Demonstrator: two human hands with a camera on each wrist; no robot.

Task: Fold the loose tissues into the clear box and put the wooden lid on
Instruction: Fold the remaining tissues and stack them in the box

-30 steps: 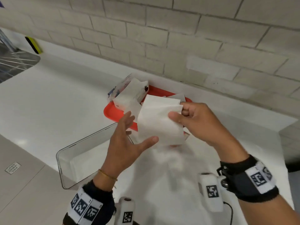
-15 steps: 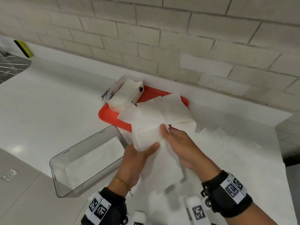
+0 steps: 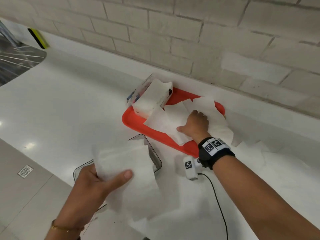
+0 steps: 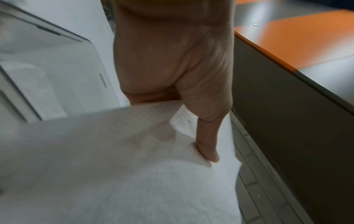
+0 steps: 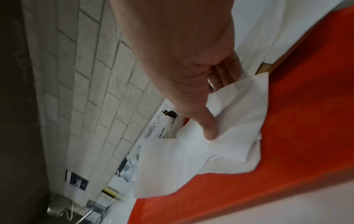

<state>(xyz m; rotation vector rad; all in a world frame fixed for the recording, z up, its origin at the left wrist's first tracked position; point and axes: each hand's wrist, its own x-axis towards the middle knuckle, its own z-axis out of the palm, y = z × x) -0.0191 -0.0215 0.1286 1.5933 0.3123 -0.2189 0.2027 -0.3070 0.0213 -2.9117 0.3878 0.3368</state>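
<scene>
Currently | STEP: gathering, judged mid-task; left hand (image 3: 97, 184) grips a folded white tissue sheet (image 3: 128, 170), thumb on top, above the clear rectangular plastic box (image 3: 155, 161) | right hand (image 3: 195, 125) reaches palm-down, pinching loose white tissues (image 3: 173, 118) on the red-orange plastic tray (image 3: 135, 122) | NEXT: lower sheet into box; lift another | wooden lid: not identifiable

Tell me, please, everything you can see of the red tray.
The red tray is a shallow, smooth, plastic-looking rectangle with rounded corners and a low rim. It lies flat on the white counter by the brick wall. A tissue pack sits at its far left; loose tissues cover its middle, where the right hand pinches one.
</scene>
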